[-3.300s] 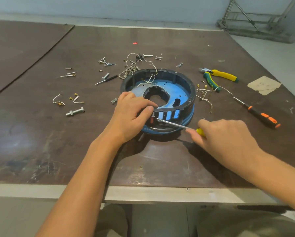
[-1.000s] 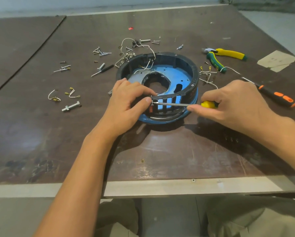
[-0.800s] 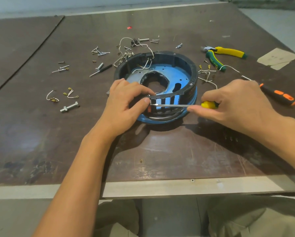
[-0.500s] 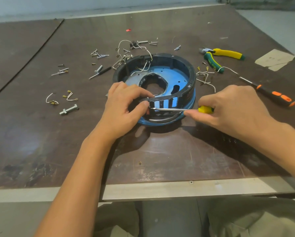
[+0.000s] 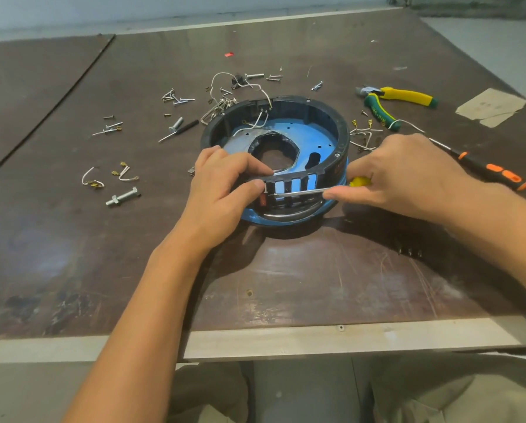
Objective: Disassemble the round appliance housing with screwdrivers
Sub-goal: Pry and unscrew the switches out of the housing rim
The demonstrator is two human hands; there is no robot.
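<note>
Leftmost, a bolt (image 5: pixel 122 196) and short wire offcuts (image 5: pixel 92 180) lay loose on the brown counter (image 5: pixel 316 276). Next, the left hand (image 5: pixel 222 190) gripped the near rim of the round housing (image 5: pixel 325 112), fingers curled over the top and thumb pressed to the slotted wall. The housing sat mid-counter, a black ring around a blue plate. The right hand (image 5: pixel 408 175) was clamped on a yellow-handled screwdriver (image 5: pixel 298 192), its shaft lying nearly level across the slots, tip by the left thumb. Farther right lay pliers (image 5: pixel 402 97) and an orange-and-black screwdriver (image 5: pixel 496 174).
</note>
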